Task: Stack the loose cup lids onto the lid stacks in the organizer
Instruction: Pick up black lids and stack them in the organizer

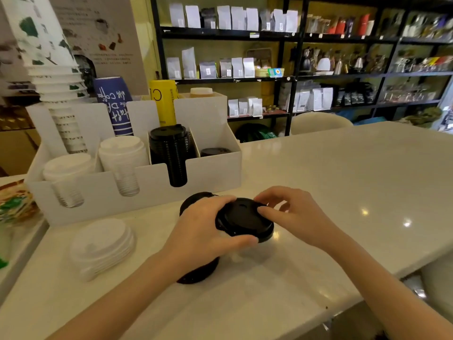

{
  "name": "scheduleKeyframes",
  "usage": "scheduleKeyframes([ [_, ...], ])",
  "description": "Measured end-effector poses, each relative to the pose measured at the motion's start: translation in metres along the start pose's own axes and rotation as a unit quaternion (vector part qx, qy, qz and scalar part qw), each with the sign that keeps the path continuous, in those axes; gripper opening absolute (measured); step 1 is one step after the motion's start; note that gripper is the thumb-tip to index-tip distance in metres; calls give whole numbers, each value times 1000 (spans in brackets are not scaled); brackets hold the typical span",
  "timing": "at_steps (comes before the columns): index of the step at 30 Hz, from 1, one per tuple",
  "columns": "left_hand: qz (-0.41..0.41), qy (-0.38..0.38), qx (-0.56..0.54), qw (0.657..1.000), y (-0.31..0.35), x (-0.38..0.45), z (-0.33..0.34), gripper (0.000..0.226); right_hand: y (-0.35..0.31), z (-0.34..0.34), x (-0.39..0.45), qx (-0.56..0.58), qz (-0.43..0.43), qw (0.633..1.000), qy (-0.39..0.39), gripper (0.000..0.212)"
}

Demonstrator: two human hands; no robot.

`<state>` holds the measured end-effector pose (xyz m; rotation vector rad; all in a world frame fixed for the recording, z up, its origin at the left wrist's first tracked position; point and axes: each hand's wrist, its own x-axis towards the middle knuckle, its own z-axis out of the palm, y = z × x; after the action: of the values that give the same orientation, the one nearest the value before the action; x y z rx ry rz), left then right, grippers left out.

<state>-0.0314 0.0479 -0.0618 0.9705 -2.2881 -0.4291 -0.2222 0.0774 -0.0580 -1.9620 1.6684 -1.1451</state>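
My left hand (208, 229) grips a short stack of black cup lids (245, 220) just above the white counter, thumb under the near rim. My right hand (291, 212) pinches the far right edge of the same stack with its fingertips. More black lids (198, 272) lie under my left hand, partly hidden, and another black lid (193, 198) shows behind it. A loose pile of white lids (101, 244) rests on the counter to the left. The white organizer (215, 173) behind holds two white lid stacks (121, 153), a tall black lid stack (169, 143) and a low black stack (215, 151).
Paper cup stacks (56, 77), a blue cup sleeve (114, 104) and a yellow cup stack (163, 99) stand in the organizer's back row. A tray with printed paper (14, 202) is at the left. The counter edge (343, 307) runs along the right. Shelves of bags stand beyond.
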Motion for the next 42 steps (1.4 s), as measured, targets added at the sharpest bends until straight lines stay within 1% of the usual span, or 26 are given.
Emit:
scheduleKeyframes([
  [5,-6,64,-13,998,3,22,-25,75,-22,-8,36,-20,-40,999,17,19],
  [10,-29,130,-19,991,-9,45,-45,78,-40,-8,81,7,-89,994,66,16],
  [15,-43,211,-2,977,-27,70,-65,70,-56,4,128,33,-123,988,85,17],
  [19,-55,268,20,962,-43,89,-80,67,-61,23,167,85,-129,984,89,21],
  [24,-85,320,41,943,-68,111,-90,60,-61,48,204,182,-92,976,76,25],
  [27,-110,316,47,941,-81,117,-91,58,-57,58,215,208,-87,973,48,27],
  [32,-137,283,71,947,-96,119,-89,59,-50,66,224,202,-90,975,2,31],
  [42,-169,230,104,953,-105,123,-86,62,-40,78,231,216,-71,973,-38,30],
])
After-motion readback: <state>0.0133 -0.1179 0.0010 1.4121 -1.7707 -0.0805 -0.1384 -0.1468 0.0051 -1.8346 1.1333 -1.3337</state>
